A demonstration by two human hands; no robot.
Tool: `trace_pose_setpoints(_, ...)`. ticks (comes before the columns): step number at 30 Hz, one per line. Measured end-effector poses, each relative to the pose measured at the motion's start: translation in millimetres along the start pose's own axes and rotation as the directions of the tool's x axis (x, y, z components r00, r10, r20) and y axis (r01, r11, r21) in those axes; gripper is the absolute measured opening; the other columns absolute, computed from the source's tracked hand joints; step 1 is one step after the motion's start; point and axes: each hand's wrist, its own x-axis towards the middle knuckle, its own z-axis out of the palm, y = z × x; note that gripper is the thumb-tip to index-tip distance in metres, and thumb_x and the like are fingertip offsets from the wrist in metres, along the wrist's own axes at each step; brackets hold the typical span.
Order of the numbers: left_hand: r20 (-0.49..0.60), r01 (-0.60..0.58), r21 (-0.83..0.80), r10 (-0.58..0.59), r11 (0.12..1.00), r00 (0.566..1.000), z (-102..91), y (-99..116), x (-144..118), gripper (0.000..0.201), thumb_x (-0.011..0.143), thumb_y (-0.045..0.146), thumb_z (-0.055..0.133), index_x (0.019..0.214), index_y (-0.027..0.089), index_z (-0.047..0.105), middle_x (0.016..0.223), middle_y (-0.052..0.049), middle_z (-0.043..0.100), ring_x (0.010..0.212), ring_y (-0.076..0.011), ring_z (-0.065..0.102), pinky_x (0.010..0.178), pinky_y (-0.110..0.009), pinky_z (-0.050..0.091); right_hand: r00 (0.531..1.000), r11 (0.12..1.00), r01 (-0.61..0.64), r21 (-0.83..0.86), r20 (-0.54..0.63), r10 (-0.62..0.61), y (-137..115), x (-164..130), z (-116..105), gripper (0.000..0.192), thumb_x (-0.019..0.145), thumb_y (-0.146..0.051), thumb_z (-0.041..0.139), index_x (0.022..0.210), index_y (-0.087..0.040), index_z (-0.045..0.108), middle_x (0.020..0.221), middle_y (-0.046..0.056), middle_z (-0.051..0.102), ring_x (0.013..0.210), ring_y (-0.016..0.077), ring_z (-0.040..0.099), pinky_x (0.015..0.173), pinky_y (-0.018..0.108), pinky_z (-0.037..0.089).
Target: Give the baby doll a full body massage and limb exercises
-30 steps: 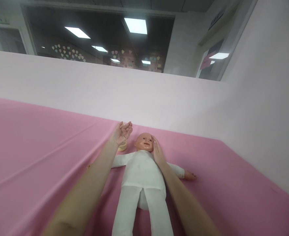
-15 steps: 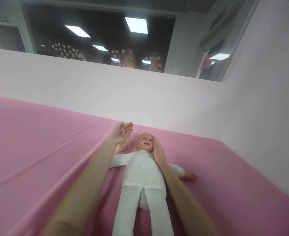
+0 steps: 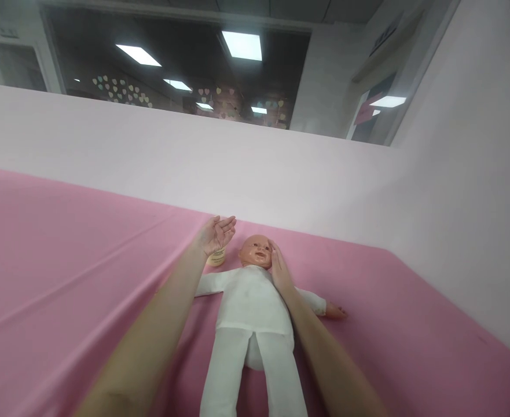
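Doll face-up on pink sheet. Right hand flat against doll's cheek, fingers straight. Left hand open, palm up, above jar left of doll's head.

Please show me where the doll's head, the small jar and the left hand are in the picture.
doll's head (image 3: 257,251), head view, on the face.
small jar (image 3: 216,258), head view, on its visible side below the hand.
left hand (image 3: 217,233), head view, on the open palm.

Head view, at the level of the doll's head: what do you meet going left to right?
Left hand, palm up above a small cream jar → doll's head → right hand against its cheek → doll's outstretched hand.
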Motion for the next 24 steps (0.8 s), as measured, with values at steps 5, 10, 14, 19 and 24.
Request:
trace_pose_setpoints(5,-0.03,0.006,0.004,-0.005,1.0,1.0,2.7,0.0,-0.6,0.042,0.098,0.027,0.04,0.131,0.006,0.056,0.084,-0.011,0.071,0.068,-0.0169,0.069,0.058,-0.024,0.059,1.0,1.0,0.006,-0.02,-0.009,-0.006,1.9,0.0,-0.5,0.062,0.097,-0.064,0.032,0.147,-0.029,0.043,0.157,0.001,0.041,0.148,0.0194,0.034,0.126,0.044,0.024)
trace_pose_setpoints(10,-0.016,0.0,-0.003,0.0,1.0,1.0,3.6,-0.6,-1.1,0.041,0.097,0.026,0.04,0.129,0.005,0.057,0.084,-0.011,0.071,0.068,-0.0171,0.069,0.056,-0.024,0.059,1.0,1.0,0.007,-0.023,0.008,-0.007,-1.1,-1.6,-1.1,0.059,0.098,-0.062,0.032,0.147,-0.03,0.043,0.158,0.001,0.04,0.148,0.0187,0.033,0.126,0.042,0.024)
trace_pose_setpoints(14,-0.024,-0.012,-0.012,0.011,1.0,1.0,5.7,-1.5,-2.2,0.041,0.097,0.026,0.04,0.128,0.005,0.057,0.083,-0.012,0.071,0.068,-0.0179,0.069,0.057,-0.025,0.059,1.0,1.0,0.003,-0.018,0.001,-0.003,-2.6,-2.3,-0.8,0.059,0.098,-0.061,0.033,0.147,-0.029,0.043,0.158,0.002,0.04,0.147,0.0191,0.034,0.126,0.042,0.025)
trace_pose_setpoints(19,-0.041,-0.01,-0.024,0.009,1.0,0.999,7.4,-1.2,-2.6,0.04,0.095,0.024,0.041,0.127,0.005,0.057,0.081,-0.012,0.071,0.067,-0.0184,0.07,0.056,-0.025,0.059,1.0,1.0,-0.002,-0.027,0.004,0.002,-2.1,-1.2,-1.1,0.06,0.098,-0.062,0.032,0.147,-0.029,0.043,0.158,0.001,0.04,0.148,0.0195,0.034,0.126,0.043,0.024)
trace_pose_setpoints(24,-0.073,-0.027,-0.048,0.023,0.999,0.997,7.5,-1.2,-2.3,0.039,0.093,0.021,0.045,0.127,0.006,0.058,0.078,-0.012,0.071,0.065,-0.018,0.07,0.056,-0.025,0.059,1.0,1.0,-0.006,-0.031,0.006,0.006,1.0,0.1,-1.1,0.061,0.097,-0.063,0.033,0.148,-0.03,0.042,0.158,0.002,0.04,0.147,0.0197,0.034,0.126,0.044,0.024)
